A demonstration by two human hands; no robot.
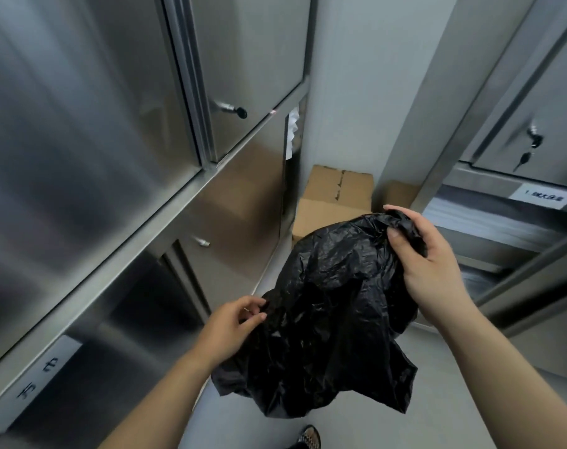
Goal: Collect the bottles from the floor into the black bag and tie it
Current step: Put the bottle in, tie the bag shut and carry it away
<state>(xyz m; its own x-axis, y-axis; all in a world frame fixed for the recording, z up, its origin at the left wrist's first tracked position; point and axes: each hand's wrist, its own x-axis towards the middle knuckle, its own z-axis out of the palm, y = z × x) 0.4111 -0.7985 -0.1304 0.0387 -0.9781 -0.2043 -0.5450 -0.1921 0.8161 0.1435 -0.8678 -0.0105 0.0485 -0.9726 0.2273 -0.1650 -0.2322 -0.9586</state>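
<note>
A crumpled black plastic bag (pixel 324 315) hangs in the air in front of me, above the grey floor. My right hand (pixel 428 264) grips a bunched part of the bag's top edge, thumb over the plastic. My left hand (pixel 233 322) pinches the bag's left edge between thumb and fingertips. No bottles show in this view; the bag hides the floor below it.
Stainless steel cabinets (pixel 91 176) with locked doors line the left side. Another steel cabinet (pixel 515 189) with shelves stands at the right. Two cardboard boxes (pixel 337 196) sit on the floor at the far end of the narrow aisle. A shoe (pixel 309 437) shows at the bottom edge.
</note>
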